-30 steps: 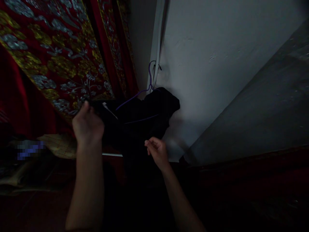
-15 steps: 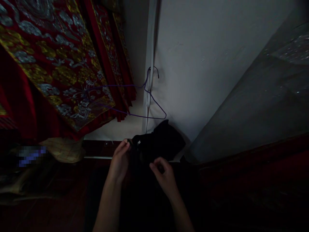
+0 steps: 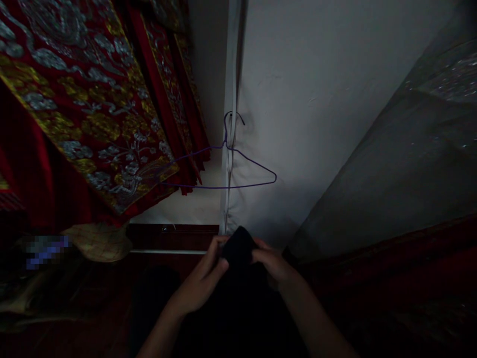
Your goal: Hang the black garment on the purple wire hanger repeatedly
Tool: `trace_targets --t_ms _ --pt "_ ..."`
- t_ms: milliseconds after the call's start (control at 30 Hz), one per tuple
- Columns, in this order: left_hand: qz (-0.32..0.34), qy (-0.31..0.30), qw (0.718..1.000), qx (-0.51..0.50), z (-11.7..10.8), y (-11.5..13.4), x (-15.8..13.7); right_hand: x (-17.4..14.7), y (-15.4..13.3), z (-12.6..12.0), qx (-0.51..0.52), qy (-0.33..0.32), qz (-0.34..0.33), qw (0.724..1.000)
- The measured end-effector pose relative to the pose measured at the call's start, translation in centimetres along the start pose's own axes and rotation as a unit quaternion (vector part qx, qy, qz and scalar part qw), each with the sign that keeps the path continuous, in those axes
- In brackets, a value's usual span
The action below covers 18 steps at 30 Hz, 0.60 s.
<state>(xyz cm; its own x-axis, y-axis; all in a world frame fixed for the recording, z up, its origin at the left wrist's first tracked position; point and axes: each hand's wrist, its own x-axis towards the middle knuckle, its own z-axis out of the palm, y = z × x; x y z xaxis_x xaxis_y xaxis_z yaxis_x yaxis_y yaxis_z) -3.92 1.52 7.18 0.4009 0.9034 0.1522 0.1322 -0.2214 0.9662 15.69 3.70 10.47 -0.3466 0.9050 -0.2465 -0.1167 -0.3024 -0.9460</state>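
Observation:
Between my two hands is a piece of black cloth, with a pointed fold standing up. My left hand is closed on its left edge, thumb in front and fingers behind. On the opposite edge my right hand pinches the same cloth. Below, the cloth merges into the dark and its full shape cannot be made out. Above the hands a purple wire hanger hangs by its hook from a pale cable or pipe on the wall, with nothing on it.
Red cloth embroidered in gold and silver hangs at the left, overlapping the hanger's left end. A pale wall rises behind. Greyish translucent sheeting slants down the right side. A checked cloth bundle lies low at the left.
My hands have come closer together and now both grip the black cloth, which has been drawn down towards me. The hanger has swung round to face me more squarely.

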Motion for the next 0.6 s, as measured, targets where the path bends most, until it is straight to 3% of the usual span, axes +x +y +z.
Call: trace_targets --t_ms 67,133,200,300,367,467,600 --pt "-0.028 -0.11 0.992 0.058 -0.8 -1.2 -0.8 -0.1 -2.4 -1.2 -0.059 0.002 -0.025 0.998" --pt "-0.039 -0.148 0.98 0.13 -2.0 -2.1 -1.2 0.2 -5.1 -2.4 -0.168 -0.005 -0.131 0.977" --pt "-0.048 -0.117 0.972 0.198 -3.7 -2.2 -1.0 1.4 -7.5 -3.3 -0.256 0.003 -0.255 0.932" --pt "-0.041 -0.018 0.957 0.287 -6.4 -0.4 -0.3 5.1 -9.3 -3.9 -0.239 0.105 -0.386 0.885" --pt "-0.024 0.024 0.941 0.335 -7.7 1.7 0.2 8.5 -9.3 -4.1 -0.211 0.154 -0.404 0.877" --pt "-0.016 0.018 0.925 0.38 -8.7 4.2 0.7 12.9 -8.5 -4.8 -0.236 0.162 -0.345 0.894" --pt "-0.051 -0.033 0.904 0.423 -10.6 3.1 1.1 13.7 -8.2 -6.9 -0.288 0.125 -0.295 0.902"
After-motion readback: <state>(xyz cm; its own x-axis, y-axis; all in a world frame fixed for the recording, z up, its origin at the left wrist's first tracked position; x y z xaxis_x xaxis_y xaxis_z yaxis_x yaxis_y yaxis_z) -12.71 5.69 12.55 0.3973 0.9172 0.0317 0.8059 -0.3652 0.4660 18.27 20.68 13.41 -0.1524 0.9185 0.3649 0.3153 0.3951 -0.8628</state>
